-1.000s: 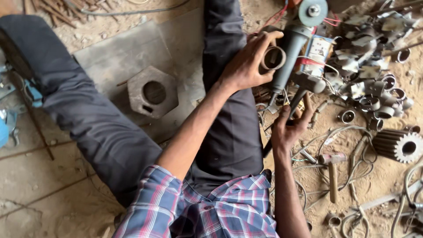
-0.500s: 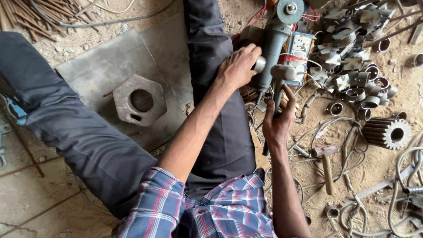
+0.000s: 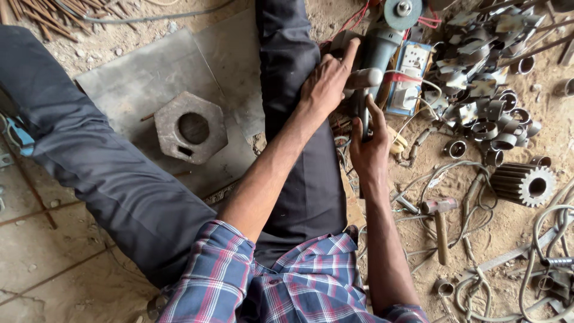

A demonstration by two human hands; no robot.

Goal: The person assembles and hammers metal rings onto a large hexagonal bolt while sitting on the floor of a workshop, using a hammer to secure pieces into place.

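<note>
A grey-blue angle grinder [image 3: 382,45] lies on the ground between my legs, its disc [image 3: 402,11] pointing away from me. My left hand [image 3: 326,84] rests against the grinder's left side next to the pale side handle [image 3: 366,78]. Its index finger is stretched out over a short metal ring [image 3: 341,40], which the hand mostly hides. My right hand [image 3: 368,143] is closed around the dark rear end of the grinder, just below the left hand. My dark trouser leg [image 3: 299,179] runs under both forearms.
A hexagonal metal block with a round hole [image 3: 191,128] sits on a grey steel plate [image 3: 131,78] at the left. To the right lie a socket box [image 3: 408,78], a heap of pipe rings [image 3: 499,116], a toothed gear [image 3: 526,182], a hammer [image 3: 439,224] and cables.
My left hand has brought the metal ring down from in front of the grinder to its side, by the handle. My right hand has shifted up and closed on the grinder's rear end.
</note>
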